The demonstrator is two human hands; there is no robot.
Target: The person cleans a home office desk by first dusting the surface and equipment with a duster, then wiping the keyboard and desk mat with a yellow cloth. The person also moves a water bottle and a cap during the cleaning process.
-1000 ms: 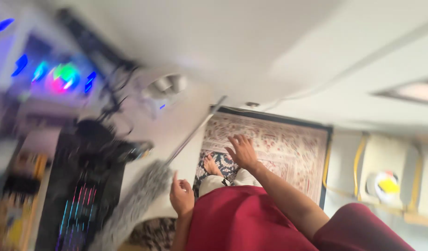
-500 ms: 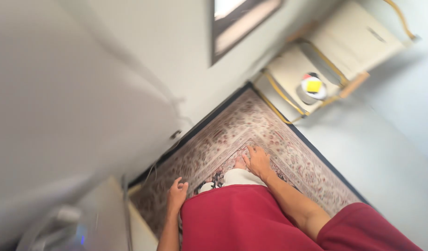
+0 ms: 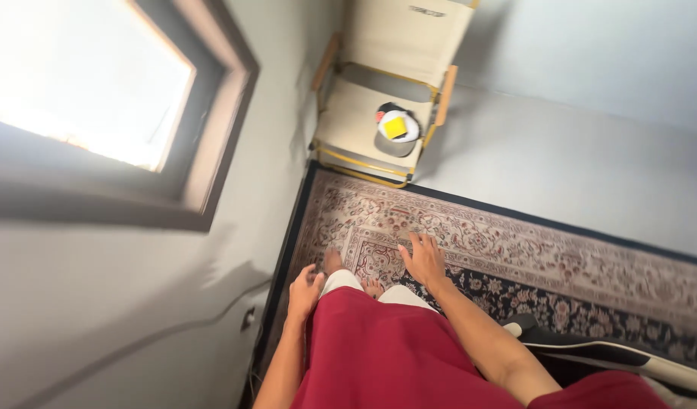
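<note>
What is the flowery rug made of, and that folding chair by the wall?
The patterned floral rug looks like woven textile, wool or similar, with a matte surface and a dark border. The cream folding chair seems to have a canvas-like fabric seat and back, a thin yellow metal-looking frame and pale wooden armrests. The exact fibres cannot be told.
</note>
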